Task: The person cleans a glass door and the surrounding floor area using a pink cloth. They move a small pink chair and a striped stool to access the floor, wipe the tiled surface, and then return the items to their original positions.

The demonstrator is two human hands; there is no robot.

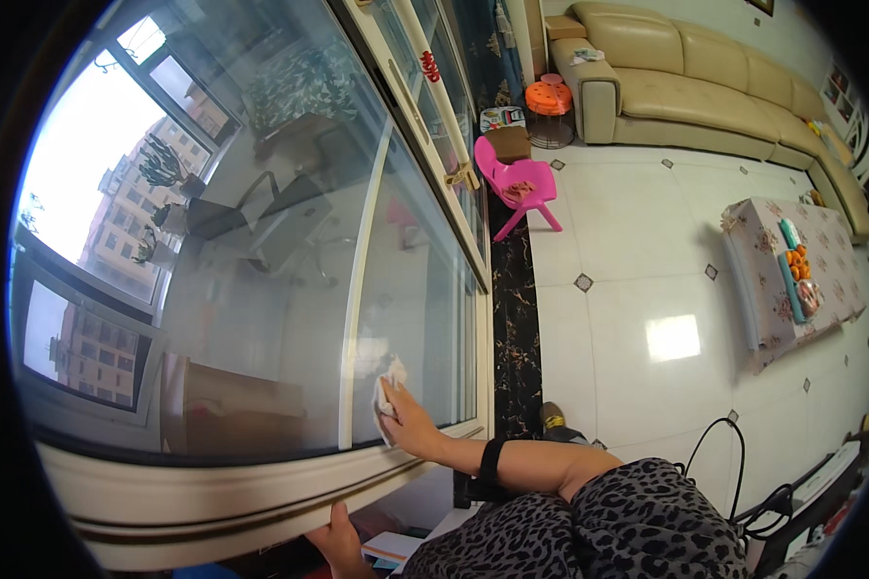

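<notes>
My right hand (405,423) presses a crumpled white cloth (389,405) flat against a large glass pane (311,318), low down near its bottom corner. A black band circles that forearm. At the bottom of the view, my left hand (339,539) grips the lower edge of the cream frame (261,499) around the pane, its thumb on the near face; the other fingers are hidden behind the frame. A pale vertical bar (362,289) crosses the pane just left of the cloth. Windows, potted plants and dark furniture show in the glass, through it or as reflections.
Beyond the frame's right edge, a pink plastic chair (518,177) holds a reddish cloth. A cloth-covered table (760,289) carries a blue tray of orange fruit. A beige sofa (695,94) lines the wall. Black cables (742,470) loop at the lower right.
</notes>
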